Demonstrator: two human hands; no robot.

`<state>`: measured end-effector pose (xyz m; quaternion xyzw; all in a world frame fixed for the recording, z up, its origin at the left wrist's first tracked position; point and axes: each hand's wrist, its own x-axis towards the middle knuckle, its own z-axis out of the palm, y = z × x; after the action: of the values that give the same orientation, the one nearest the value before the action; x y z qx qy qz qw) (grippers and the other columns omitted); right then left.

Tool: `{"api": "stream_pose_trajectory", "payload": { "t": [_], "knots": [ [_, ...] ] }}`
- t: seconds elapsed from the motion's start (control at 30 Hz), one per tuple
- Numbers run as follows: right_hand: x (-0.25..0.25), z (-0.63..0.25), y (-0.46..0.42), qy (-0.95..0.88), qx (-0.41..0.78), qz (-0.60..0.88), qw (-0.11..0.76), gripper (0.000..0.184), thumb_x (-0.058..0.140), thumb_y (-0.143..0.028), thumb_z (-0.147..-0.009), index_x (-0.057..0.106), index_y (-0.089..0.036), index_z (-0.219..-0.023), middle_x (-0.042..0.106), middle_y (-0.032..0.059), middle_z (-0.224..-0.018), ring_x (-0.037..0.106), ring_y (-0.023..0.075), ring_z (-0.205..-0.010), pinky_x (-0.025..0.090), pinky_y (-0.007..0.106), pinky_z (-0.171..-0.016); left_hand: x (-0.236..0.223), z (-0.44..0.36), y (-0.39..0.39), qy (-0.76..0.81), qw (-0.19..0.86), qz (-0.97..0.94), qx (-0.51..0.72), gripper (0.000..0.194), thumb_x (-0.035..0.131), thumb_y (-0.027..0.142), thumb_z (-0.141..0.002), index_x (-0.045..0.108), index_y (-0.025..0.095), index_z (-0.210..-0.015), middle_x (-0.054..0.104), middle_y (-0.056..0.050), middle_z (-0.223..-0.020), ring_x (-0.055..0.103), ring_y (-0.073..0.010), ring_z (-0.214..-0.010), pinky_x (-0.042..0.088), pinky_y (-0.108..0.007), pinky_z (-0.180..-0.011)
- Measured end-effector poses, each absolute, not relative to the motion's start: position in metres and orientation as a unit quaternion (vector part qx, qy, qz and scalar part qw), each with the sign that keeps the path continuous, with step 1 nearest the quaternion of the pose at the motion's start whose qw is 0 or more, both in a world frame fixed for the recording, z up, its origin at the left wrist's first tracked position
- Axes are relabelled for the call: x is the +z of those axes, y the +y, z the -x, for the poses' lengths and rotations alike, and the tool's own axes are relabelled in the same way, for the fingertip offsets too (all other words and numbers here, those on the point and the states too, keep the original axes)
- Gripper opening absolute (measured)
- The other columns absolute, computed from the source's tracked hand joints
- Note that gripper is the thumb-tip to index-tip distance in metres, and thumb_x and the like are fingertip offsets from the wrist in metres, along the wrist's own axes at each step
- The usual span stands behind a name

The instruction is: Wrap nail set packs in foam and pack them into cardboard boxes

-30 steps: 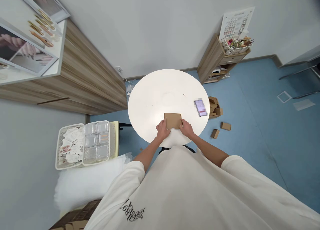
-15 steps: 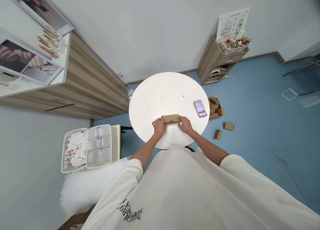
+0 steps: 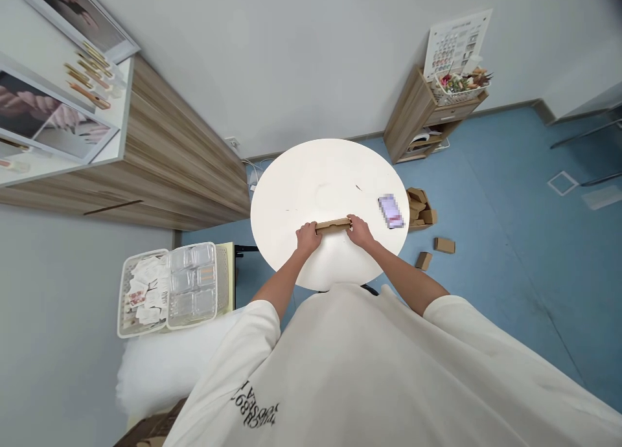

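Observation:
A small brown cardboard box (image 3: 333,226) is held between my two hands over the near part of the round white table (image 3: 311,175). My left hand (image 3: 308,238) is closed on the box's left end. At the opposite end, my right hand (image 3: 360,231) grips with its fingers bent around the edge. A narrow side of the box faces me, with a small notch showing. I cannot tell whether the box touches the tabletop. To the right of my right hand lies a phone (image 3: 391,211), blurred out.
Beside the table, a carton of folded cardboard (image 3: 422,208) and two small boxes (image 3: 444,245) are on the blue floor. At left, white baskets (image 3: 192,285) hold clear cases and cards. A wooden cabinet (image 3: 184,142) flanks the table; a small shelf unit (image 3: 413,116) stands behind.
The box has tilted so that its broad top face shows less and its narrow side more. Both hands have shifted slightly with it, the right one a little away from me.

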<state>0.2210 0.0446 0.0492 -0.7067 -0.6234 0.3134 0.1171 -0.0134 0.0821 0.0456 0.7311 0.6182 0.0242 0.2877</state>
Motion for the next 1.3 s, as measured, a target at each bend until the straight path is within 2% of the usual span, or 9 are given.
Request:
{"api": "stream_pose_trajectory", "payload": {
  "t": [0.13, 0.23, 0.33, 0.4, 0.57, 0.77, 1.0, 1.3],
  "knots": [
    [0.051, -0.224, 0.060, -0.609, 0.330, 0.710, 0.127, 0.047, 0.053, -0.015, -0.091, 0.050, -0.021, -0.138, 0.066, 0.0095, -0.119, 0.060, 0.0241, -0.109, 0.045, 0.036, -0.097, 0.037, 0.013, 0.095, 0.654, 0.356, -0.665, 0.057, 0.048, 0.059, 0.030, -0.091, 0.051, 0.022, -0.138, 0.060, -0.014, -0.132, 0.056, -0.0301, -0.124, 0.042, -0.042, -0.102],
    [0.049, -0.223, 0.066, -0.599, 0.337, 0.713, 0.139, 0.047, 0.052, -0.014, -0.091, 0.052, -0.020, -0.137, 0.065, 0.0096, -0.122, 0.061, 0.0228, -0.108, 0.046, 0.034, -0.097, 0.033, 0.011, 0.099, 0.652, 0.400, -0.637, 0.101, 0.053, 0.058, 0.025, -0.092, 0.048, 0.020, -0.143, 0.059, -0.014, -0.137, 0.057, -0.0278, -0.125, 0.044, -0.037, -0.103],
    [0.048, -0.221, 0.068, -0.597, 0.328, 0.719, 0.136, 0.046, 0.052, -0.015, -0.092, 0.054, -0.020, -0.138, 0.061, 0.0115, -0.128, 0.061, 0.0229, -0.108, 0.046, 0.035, -0.098, 0.034, 0.008, 0.099, 0.654, 0.429, -0.613, 0.108, 0.055, 0.057, 0.023, -0.092, 0.046, 0.017, -0.146, 0.063, -0.015, -0.133, 0.061, -0.0295, -0.121, 0.047, -0.038, -0.099],
    [0.049, -0.219, 0.068, -0.606, 0.312, 0.722, 0.119, 0.044, 0.051, -0.016, -0.093, 0.055, -0.019, -0.136, 0.061, 0.0126, -0.125, 0.061, 0.0248, -0.107, 0.047, 0.036, -0.097, 0.036, 0.006, 0.099, 0.659, 0.429, -0.609, 0.104, 0.055, 0.057, 0.023, -0.093, 0.045, 0.017, -0.147, 0.066, -0.016, -0.128, 0.063, -0.0307, -0.116, 0.048, -0.039, -0.096],
    [0.055, -0.215, 0.066, -0.628, 0.285, 0.720, 0.077, 0.046, 0.049, -0.017, -0.095, 0.052, -0.020, -0.140, 0.063, 0.0135, -0.118, 0.060, 0.0287, -0.107, 0.047, 0.038, -0.091, 0.047, 0.005, 0.096, 0.660, 0.388, -0.640, 0.064, 0.052, 0.053, 0.022, -0.096, 0.042, 0.016, -0.147, 0.069, -0.017, -0.114, 0.066, -0.0327, -0.105, 0.047, -0.040, -0.088],
    [0.060, -0.216, 0.066, -0.654, 0.278, 0.702, 0.044, 0.039, 0.051, -0.017, -0.095, 0.055, -0.021, -0.133, 0.065, 0.0139, -0.117, 0.060, 0.0311, -0.109, 0.045, 0.039, -0.090, 0.065, 0.011, 0.098, 0.615, 0.288, -0.733, -0.031, 0.028, 0.044, 0.020, -0.100, 0.054, 0.019, -0.125, 0.070, -0.014, -0.093, 0.068, -0.0321, -0.095, 0.044, -0.040, -0.087],
    [0.065, -0.217, 0.072, -0.673, 0.266, 0.690, 0.025, 0.029, 0.051, -0.014, -0.095, 0.058, -0.019, -0.122, 0.065, 0.0147, -0.116, 0.060, 0.0287, -0.106, 0.044, 0.036, -0.086, 0.073, 0.010, 0.111, 0.556, 0.228, -0.795, -0.082, 0.016, 0.048, 0.020, -0.099, 0.060, 0.018, -0.109, 0.071, -0.015, -0.093, 0.068, -0.0302, -0.097, 0.043, -0.039, -0.089],
    [0.071, -0.216, 0.078, -0.677, 0.258, 0.689, -0.031, 0.019, 0.051, -0.012, -0.095, 0.059, -0.017, -0.112, 0.064, 0.0114, -0.112, 0.059, 0.0237, -0.101, 0.042, 0.029, -0.081, 0.075, 0.011, 0.114, 0.532, 0.196, -0.816, -0.111, 0.020, 0.045, 0.007, -0.095, 0.059, 0.018, -0.104, 0.071, -0.012, -0.097, 0.065, -0.0264, -0.093, 0.041, -0.035, -0.084]
  ]
}}
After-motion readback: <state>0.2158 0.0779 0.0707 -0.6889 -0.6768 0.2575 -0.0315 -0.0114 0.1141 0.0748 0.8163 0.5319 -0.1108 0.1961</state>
